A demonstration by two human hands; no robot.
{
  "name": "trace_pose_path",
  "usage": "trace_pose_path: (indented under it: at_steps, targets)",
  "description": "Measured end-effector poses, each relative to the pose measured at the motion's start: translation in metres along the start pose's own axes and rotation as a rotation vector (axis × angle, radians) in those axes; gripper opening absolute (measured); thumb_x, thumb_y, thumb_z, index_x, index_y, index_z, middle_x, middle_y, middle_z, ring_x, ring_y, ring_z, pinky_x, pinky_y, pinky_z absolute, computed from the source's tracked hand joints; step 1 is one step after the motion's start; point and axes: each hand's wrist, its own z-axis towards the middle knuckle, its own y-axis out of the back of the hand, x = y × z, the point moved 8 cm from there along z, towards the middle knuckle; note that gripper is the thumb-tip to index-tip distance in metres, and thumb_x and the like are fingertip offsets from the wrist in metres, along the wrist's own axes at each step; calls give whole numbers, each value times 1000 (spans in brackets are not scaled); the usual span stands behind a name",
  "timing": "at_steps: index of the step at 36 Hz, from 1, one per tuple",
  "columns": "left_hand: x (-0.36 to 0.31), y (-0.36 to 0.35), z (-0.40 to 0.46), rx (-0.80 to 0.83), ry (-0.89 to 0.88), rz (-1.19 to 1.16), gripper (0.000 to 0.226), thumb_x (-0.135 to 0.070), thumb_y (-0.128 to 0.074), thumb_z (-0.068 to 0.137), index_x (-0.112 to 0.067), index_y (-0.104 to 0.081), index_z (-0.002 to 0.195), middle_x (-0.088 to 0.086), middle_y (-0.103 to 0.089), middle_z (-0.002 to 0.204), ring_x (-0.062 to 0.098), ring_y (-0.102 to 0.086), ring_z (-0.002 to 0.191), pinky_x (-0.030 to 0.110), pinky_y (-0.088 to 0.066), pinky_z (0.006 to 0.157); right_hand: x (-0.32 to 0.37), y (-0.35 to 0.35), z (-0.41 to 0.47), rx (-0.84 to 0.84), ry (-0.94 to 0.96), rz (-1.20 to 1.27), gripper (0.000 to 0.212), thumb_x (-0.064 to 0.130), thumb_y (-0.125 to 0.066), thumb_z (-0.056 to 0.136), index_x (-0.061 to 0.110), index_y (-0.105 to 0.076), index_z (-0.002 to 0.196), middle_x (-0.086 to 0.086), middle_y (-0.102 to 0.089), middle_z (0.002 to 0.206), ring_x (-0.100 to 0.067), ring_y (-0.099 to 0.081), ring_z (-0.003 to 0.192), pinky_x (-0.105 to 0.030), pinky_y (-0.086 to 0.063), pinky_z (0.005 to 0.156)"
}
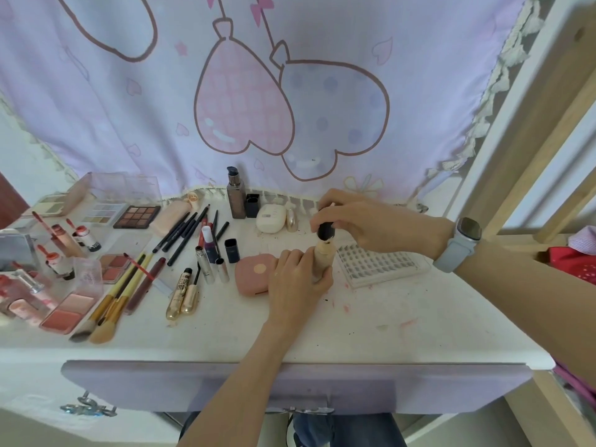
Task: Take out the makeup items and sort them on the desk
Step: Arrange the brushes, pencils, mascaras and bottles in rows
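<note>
From the head camera, the left hand (298, 279) wraps its curled fingers round a beige foundation bottle (322, 253) standing on the desk (387, 317) just right of centre, while the right hand (361, 217) pinches its black cap (325, 231) from above. If the cap is loose, I judge a hard twist could tip the smooth, narrow cylinder, smearing liquid onto the ridged white lash tray (377, 262) at 3 o'clock or the matte pink compact (254, 274) at 9.

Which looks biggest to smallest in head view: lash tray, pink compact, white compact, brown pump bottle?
1. lash tray
2. pink compact, part hidden by the left hand
3. white compact and brown pump bottle look alike in area and stand farther back, so unranked.
</note>
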Motion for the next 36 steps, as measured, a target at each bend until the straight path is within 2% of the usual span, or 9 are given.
trace_pose_path:
  at_steps: [3, 6, 8, 17, 23, 27, 31, 33, 36]
  targets:
    - [1, 0, 0, 4, 5, 2, 32, -39, -52, 79, -11, -66, 82, -2, -51, 61, 19, -47, 61, 33, -43, 55, -3, 12, 1, -37, -60, 142, 38, -6, -38, 93, 18, -61, 111, 4, -44, 109, -21, -52, 98, -32, -44, 90]
    - [0, 0, 0, 0, -1, 12, 32, -40, -51, 78, -12, -66, 81, -2, -52, 61, 19, -48, 61, 33, -43, 56, -7, 23, 0, -76, -92, 176, 38, -8, -36, 93, 15, -61, 111, 1, -46, 110, -20, -52, 95, -10, -39, 80]
    - [0, 0, 0, 0, -4, 10, 32, -40, -50, 79, -12, -65, 81, -2, -52, 61, 18, -48, 62, 32, -43, 56, -9, 27, -2, -99, -96, 191, 38, -10, -36, 92, 13, -61, 110, -2, -48, 110, -19, -53, 90, -4, -36, 74]
    - [0, 1, -1, -2, -3, 18, 32, -40, -51, 79, -12, -65, 80, -2, -50, 60, 18, -47, 61, 33, -44, 55, -18, 32, -6, -163, -112, 264, 38, -12, -36, 90, 12, -60, 106, 1, -49, 106, -9, -52, 80, -6, -37, 72]
    - [-1, 1, 0, 0, 6, 14, 33, -40, -51, 79, -11, -66, 82, -2, -50, 61, 17, -46, 61, 30, -41, 53, -34, 51, -15, -289, -224, 375, 37, -7, -38, 93, 23, -56, 102, 0, -53, 102, -3, -54, 78, -14, -46, 67]
    - [0, 2, -2, -4, 17, 78, 33, -41, -51, 79, -13, -68, 82, -4, -54, 60, 17, -50, 61, 30, -36, 64, -56, 57, -32, -496, -313, 665, 39, -8, -39, 94, 26, -57, 99, 5, -60, 94, 0, -57, 70, -15, -48, 65]
    - [0, 3, -2, -5, 34, 80, 31, -41, -53, 80, -14, -67, 81, -5, -56, 59, 17, -52, 61, 33, -37, 68, -79, 22, -48, -667, -424, 1301, 30, -4, -41, 95, 19, -60, 101, 1, -69, 90, -11, -62, 67, -21, -50, 63]
    - [1, 3, -1, 3, 46, 67, 30, -41, -54, 80, -14, -67, 80, -5, -57, 59, 17, -52, 61, 37, -41, 68, -83, -3, -53, -714, -488, 1569, 25, -2, -42, 94, 15, -60, 99, -1, -71, 85, -14, -63, 63, -23, -50, 58]
    - [6, 4, 0, 30, 115, 42, 33, -43, -52, 80, -14, -67, 82, -5, -58, 60, 17, -53, 61, 40, -45, 66, -83, -33, -56, -733, -558, 1794, 21, -1, -43, 92, 12, -60, 98, -6, -70, 82, -17, -63, 61, -23, -50, 53]
